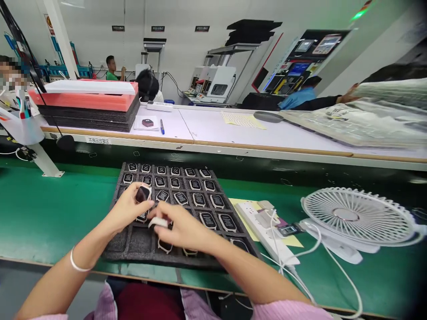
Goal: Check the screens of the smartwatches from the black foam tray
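Observation:
A smartwatch [143, 194] with a dark screen and pale case is held upright between the thumb and fingers of my left hand [126, 208], above the left side of a black foam tray [140, 242]. My right hand [183, 224] is closed beside it, pinching a small white curved piece [158, 221] whose kind I cannot make out. Rows of similar watch cases with black faces, such as this watch [199, 199], lie in the tray's square compartments. My right hand and forearm hide part of the front rows.
Right of the tray are a white power strip [263, 231] with cables and a white fan [347, 215]. A raised shelf [207, 129] runs behind, bearing red and black foam trays [86, 104] and plastic trays [360, 122]. Other people sit farther back.

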The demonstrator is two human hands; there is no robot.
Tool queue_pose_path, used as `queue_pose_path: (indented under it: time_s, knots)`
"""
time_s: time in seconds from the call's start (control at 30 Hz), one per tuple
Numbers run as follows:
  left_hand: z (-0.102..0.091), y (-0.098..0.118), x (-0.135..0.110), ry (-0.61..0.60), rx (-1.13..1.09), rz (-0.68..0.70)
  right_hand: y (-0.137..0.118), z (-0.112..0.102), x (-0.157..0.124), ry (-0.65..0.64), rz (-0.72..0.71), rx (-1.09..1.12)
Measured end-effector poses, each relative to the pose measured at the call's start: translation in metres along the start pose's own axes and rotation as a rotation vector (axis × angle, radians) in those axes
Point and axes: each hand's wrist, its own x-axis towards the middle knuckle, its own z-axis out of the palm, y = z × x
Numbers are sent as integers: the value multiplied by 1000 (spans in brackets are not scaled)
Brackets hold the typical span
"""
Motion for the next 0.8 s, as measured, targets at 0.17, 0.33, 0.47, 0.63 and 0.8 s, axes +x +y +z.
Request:
queue_pose_path:
  time_s: [0.17, 0.33, 0.47, 0.63, 0.8]
  knots:
    - [38, 9, 45, 73, 160, 132, 35, -57, 20, 155, 169, 762]
    - [63, 5, 67, 167, 259, 179, 59, -70, 21, 215, 189, 1047]
    - [69, -5, 63, 180, 296, 188, 66, -67, 9, 170, 178, 1042]
    - [67, -18, 55, 184, 317, 182, 71, -61, 3, 131, 143, 1043]
    - [65, -26, 53, 195, 272, 156, 71, -58, 2, 173, 109, 1057]
